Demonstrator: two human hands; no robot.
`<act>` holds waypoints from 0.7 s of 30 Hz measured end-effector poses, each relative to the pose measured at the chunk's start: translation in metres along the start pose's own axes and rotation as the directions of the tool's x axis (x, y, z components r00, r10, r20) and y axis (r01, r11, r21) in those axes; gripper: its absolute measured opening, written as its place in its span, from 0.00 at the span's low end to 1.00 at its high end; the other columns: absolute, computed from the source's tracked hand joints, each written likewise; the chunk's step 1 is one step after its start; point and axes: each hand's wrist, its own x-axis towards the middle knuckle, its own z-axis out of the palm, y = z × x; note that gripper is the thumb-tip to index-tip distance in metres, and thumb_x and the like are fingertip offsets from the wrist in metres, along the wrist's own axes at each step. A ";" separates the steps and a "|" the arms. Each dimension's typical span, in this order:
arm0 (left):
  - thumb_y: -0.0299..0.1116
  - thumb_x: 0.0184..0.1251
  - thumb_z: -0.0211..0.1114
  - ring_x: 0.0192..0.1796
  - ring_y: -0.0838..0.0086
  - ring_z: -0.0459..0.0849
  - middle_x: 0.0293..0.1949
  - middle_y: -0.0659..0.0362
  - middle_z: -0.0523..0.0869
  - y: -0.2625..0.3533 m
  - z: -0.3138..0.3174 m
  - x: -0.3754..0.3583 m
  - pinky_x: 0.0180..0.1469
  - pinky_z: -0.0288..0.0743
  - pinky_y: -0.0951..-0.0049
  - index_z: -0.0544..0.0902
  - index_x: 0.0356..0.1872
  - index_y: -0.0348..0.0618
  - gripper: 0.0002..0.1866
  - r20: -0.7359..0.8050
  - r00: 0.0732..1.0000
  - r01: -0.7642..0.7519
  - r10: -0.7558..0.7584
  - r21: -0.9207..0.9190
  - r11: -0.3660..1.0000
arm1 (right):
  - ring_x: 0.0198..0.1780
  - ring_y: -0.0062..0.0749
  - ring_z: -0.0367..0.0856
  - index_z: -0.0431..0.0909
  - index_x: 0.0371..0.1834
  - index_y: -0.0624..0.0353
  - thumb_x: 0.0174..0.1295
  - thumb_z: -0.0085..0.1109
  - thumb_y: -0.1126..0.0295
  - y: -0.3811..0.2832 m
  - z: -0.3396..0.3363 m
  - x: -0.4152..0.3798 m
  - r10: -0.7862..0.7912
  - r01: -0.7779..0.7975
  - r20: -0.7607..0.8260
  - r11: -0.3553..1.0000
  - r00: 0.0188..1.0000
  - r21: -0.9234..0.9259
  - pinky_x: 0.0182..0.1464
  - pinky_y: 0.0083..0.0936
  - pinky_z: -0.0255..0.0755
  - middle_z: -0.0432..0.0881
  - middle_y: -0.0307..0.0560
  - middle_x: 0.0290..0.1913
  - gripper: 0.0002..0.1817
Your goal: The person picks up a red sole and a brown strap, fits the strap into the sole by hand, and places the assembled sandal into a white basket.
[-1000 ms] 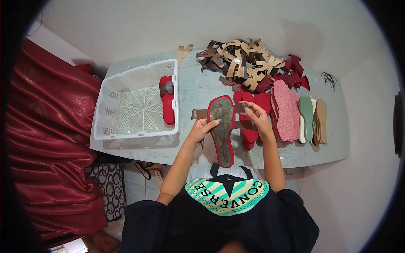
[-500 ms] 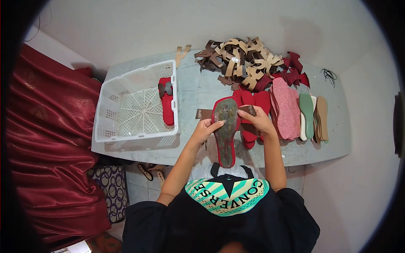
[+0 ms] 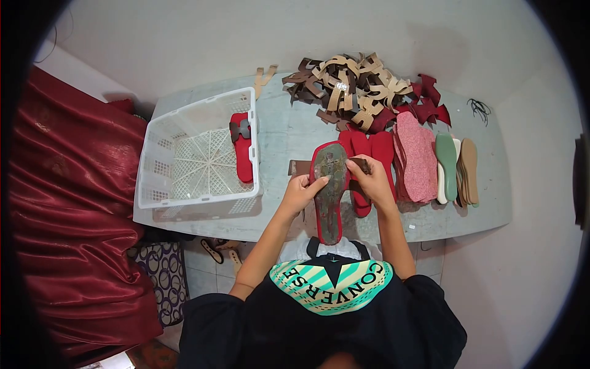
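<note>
A sandal sole [image 3: 330, 206] with a red rim and a patchy grey-green underside is held up over the table's near edge, its underside facing me. My left hand [image 3: 298, 194] grips its left edge, thumb pressed on the underside. A brown strap [image 3: 299, 167] sticks out past the sole's left side, and a brown end also shows on the right. My right hand [image 3: 375, 184] pinches that right end beside the sole's upper right edge. The fingers of both hands are partly hidden behind the sole. Red soles [image 3: 384, 149] lie just beyond my right hand.
To the left stands a white plastic basket [image 3: 203, 200] holding a red sole with a brown strap [image 3: 244, 157]. Brown, tan and dark red straps [image 3: 344, 86] are heaped at the back. Pink [image 3: 419, 160], green [image 3: 447, 163] and tan soles [image 3: 469, 166] are stacked to the right.
My right thumb has shifted from the sole's underside to its edge, and the right hand has moved slightly left with the strap end. The strap's left end sticks out a little less.
</note>
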 end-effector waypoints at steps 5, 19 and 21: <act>0.34 0.54 0.62 0.22 0.87 0.71 0.22 0.64 0.78 0.010 0.006 -0.005 0.23 0.64 0.85 0.77 0.25 0.34 0.11 -0.064 0.998 -0.031 0.029 -0.028 0.999 | 0.22 0.13 0.66 0.75 0.26 0.66 0.55 0.55 0.67 -0.011 0.009 -0.007 -0.044 0.026 -0.112 0.987 0.993 -0.158 0.27 0.13 0.61 0.73 0.36 0.19 0.10; 0.36 0.54 0.61 0.18 0.87 0.70 0.17 0.64 0.77 0.028 0.018 -0.014 0.19 0.63 0.83 0.79 0.23 0.33 0.13 -0.166 0.980 -0.062 0.107 0.255 0.965 | 0.28 0.32 0.75 0.74 0.35 0.63 0.50 0.57 0.64 -0.012 0.031 -0.020 -0.517 0.185 -0.162 0.555 0.840 -0.811 0.38 0.27 0.62 0.77 0.43 0.27 0.14; 0.36 0.54 0.61 0.18 0.88 0.69 0.16 0.64 0.77 0.018 0.016 -0.008 0.18 0.63 0.83 0.79 0.22 0.33 0.13 -0.169 0.977 -0.093 0.132 0.220 0.971 | 0.29 0.34 0.75 0.73 0.38 0.64 0.49 0.58 0.63 -0.012 0.031 -0.022 -0.496 0.190 -0.148 0.567 0.856 -0.802 0.39 0.28 0.62 0.77 0.45 0.29 0.17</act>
